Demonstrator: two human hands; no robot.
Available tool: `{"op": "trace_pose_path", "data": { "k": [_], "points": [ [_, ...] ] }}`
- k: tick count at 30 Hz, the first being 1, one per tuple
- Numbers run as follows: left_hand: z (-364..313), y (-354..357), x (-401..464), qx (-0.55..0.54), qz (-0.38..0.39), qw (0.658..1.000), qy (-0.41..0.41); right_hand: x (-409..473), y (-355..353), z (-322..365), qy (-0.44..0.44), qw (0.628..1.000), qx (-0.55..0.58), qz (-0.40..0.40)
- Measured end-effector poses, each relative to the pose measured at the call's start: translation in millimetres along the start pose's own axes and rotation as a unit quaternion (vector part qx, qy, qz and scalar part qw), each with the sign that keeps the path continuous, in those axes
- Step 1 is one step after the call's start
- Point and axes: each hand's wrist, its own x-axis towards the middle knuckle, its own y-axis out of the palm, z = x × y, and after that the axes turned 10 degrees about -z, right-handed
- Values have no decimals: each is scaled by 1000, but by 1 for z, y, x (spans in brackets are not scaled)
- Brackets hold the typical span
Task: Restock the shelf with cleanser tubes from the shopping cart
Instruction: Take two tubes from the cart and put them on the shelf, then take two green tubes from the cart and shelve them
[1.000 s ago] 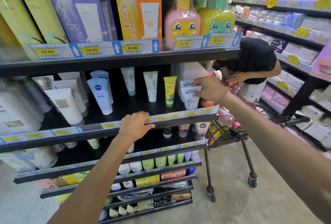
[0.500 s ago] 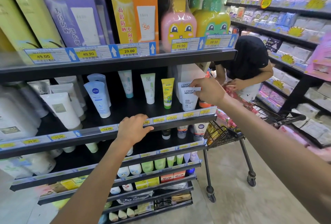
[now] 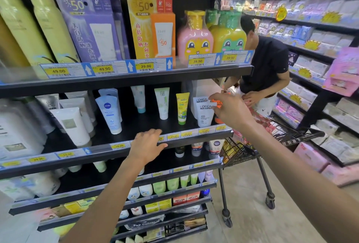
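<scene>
Cleanser tubes stand cap-down on the middle shelf (image 3: 116, 137): a blue Nivea tube (image 3: 110, 114), a white-green tube (image 3: 162, 102), a yellow tube (image 3: 182, 107) and two white L'Oreal Men Expert tubes (image 3: 204, 114). My right hand (image 3: 231, 110) is at the shelf's right end and pinches the top of an orange tube (image 3: 217, 104), which stands right of the L'Oreal tubes and is mostly hidden by the hand. My left hand (image 3: 147, 141) rests with relaxed fingers on the shelf's front rail. The black wire shopping cart (image 3: 242, 151) stands beyond the shelf's right end.
A person in a dark shirt (image 3: 270, 64) bends over the cart's far side. Upper shelf (image 3: 126, 75) carries sunscreen boxes and cartoon bottles. Lower shelves hold more tubes and boxes. Another stocked rack (image 3: 314, 52) lines the aisle's right side, with bare floor (image 3: 252, 213) between.
My right hand has drawn slightly right from the white L'Oreal tube, so the orange tube shows between its fingers. The person by the cart has straightened up. My left hand stays on the rail.
</scene>
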Motion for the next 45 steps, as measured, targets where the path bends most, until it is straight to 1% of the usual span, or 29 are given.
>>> {"op": "trace_pose_path", "data": {
  "k": [4,7,10,14,18,22,25,28,34,41,45],
  "points": [
    [4,-9,-15,-49,-40,998,1,-31,0,26,-22,999,8,41],
    [8,-15,-38,-56,-63,996,14,-55,6,53,-24,995,38,86],
    [17,-23,-67,-48,-74,996,0,-73,17,80,-29,990,62,123],
    [33,-41,-118,-17,-72,996,-42,-98,30,117,-66,981,73,166],
    [51,-60,-182,12,-77,990,-118,-124,40,150,-101,970,80,204],
    [64,-73,-264,38,-62,978,-197,-164,51,189,-166,953,125,220],
    [74,-75,-335,59,-32,962,-264,-203,57,223,-190,941,136,246],
    [84,-77,-411,52,-5,943,-328,-245,66,259,-218,923,144,281],
    [105,-75,-546,42,12,892,-449,-323,98,334,-289,877,173,344],
    [159,-57,-650,18,38,838,-544,-392,159,427,-349,827,167,408],
    [198,-30,-689,-12,76,808,-584,-425,207,467,-356,799,131,466]
  ]
}}
